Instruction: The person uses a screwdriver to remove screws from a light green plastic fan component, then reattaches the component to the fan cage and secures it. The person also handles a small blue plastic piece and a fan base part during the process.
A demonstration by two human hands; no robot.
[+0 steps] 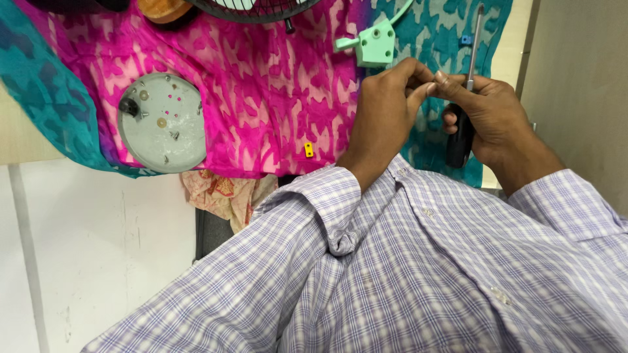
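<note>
Black-handled screwdriver [466,98] in right hand [494,121], fingers clamped on the grip; shaft points up. Looks rigid, light; hold by the handle. Left hand [386,114] fingertips pinched together at the shaft, above the pink cloth [261,85]; anything between them is hidden.

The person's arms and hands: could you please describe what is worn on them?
Both arms wear long sleeves of a lilac-and-white checked shirt with small pale buttons. The cuffs are turned back just above the wrists. The left hand and right hand are bare: no gloves, rings or watch show.
</note>
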